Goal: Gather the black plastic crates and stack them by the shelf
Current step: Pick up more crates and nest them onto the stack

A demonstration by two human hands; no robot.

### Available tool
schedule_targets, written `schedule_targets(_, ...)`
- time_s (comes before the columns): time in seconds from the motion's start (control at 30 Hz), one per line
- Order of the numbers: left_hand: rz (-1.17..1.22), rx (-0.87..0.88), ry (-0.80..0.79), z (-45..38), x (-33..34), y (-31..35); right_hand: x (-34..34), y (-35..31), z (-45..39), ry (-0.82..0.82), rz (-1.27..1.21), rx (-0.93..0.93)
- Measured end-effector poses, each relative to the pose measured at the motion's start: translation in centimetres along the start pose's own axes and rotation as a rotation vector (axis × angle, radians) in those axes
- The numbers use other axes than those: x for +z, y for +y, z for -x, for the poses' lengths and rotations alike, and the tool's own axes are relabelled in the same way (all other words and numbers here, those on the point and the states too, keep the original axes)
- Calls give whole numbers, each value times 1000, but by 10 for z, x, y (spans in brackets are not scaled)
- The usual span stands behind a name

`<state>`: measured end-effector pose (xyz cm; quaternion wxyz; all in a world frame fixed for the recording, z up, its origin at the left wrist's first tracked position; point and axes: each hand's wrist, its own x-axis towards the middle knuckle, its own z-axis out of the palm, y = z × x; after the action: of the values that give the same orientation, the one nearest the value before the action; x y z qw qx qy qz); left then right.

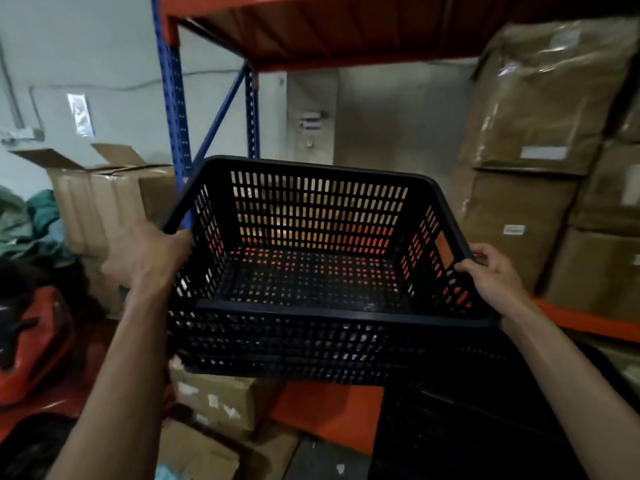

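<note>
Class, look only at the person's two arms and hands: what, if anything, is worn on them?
Nothing shows. The left hand and right hand are bare, with no gloves, and no rings or watch can be seen. Both forearms are uncovered up to the bottom edge of the picture, with no sleeve in view.

Stacked boxes [540,188] crowding shelf [588,320] right.
</note>
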<state>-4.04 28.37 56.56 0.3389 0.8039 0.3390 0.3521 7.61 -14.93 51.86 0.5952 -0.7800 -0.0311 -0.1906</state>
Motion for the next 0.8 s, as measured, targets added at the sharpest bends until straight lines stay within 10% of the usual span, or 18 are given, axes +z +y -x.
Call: schedule_targets(0.8,59,377,-659,106,263,202,-291,71,-19,354,220,340)
